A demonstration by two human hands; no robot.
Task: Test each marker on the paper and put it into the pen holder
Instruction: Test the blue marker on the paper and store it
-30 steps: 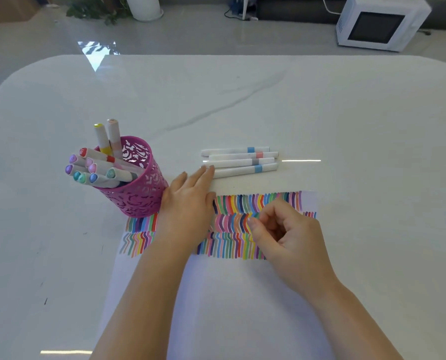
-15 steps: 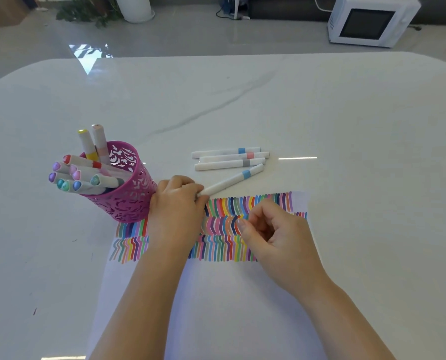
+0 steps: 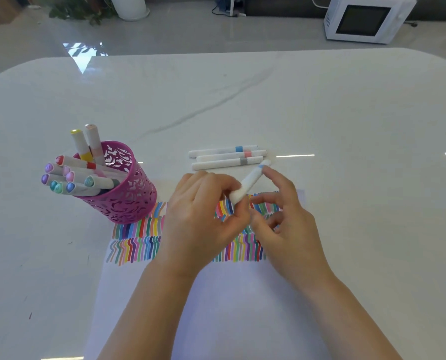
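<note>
Centre frame: left hand (image 3: 198, 216) pinches one blue-banded marker (image 3: 250, 181); right hand (image 3: 286, 224) spreads loosely, empty; three loose markers (image 3: 227, 157) lie above; one pen holder (image 3: 128, 196) stands left.

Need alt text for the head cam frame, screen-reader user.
Left hand grips a white marker over paper striped with colour test marks, while the right hand's index finger touches its far end. Three more markers lie on the table behind; a pink pen holder holds others.

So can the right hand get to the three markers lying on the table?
Probably yes. The three markers lie just beyond the right hand, nothing between them but bare table. Its fingers look free, though the left hand holds a marker close by.
</note>
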